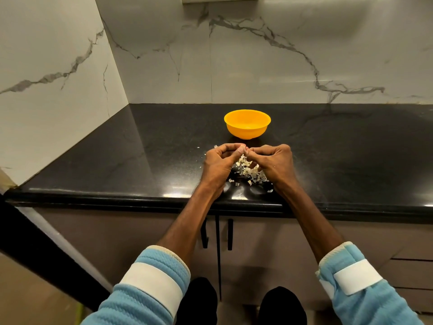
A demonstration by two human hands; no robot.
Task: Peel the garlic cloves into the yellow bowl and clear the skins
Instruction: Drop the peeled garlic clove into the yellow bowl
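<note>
Head view: both hands are raised just above the black surface (140, 160), close to its front edge. Left hand (220, 160) and right hand (274, 163) meet fingertip to fingertip, and each grip is clamped on a small garlic clove (244, 150) pinched between them. The clove is mostly hidden, with only a pale bit showing. The yellow bowl (246, 132) stands upright just beyond the hands, not touching them. There is a faint pale patch inside it, but I can't tell if that is cloves. The loose skins (251, 172) lie heaped on the surface under and between the hands, with a few flakes scattered toward the bowl.

Progress judgement: the size of the pile suggests several cloves are already peeled and peeling is still under way. Left to do: drop this clove into the bowl and clear the skins, which has not started.
</note>
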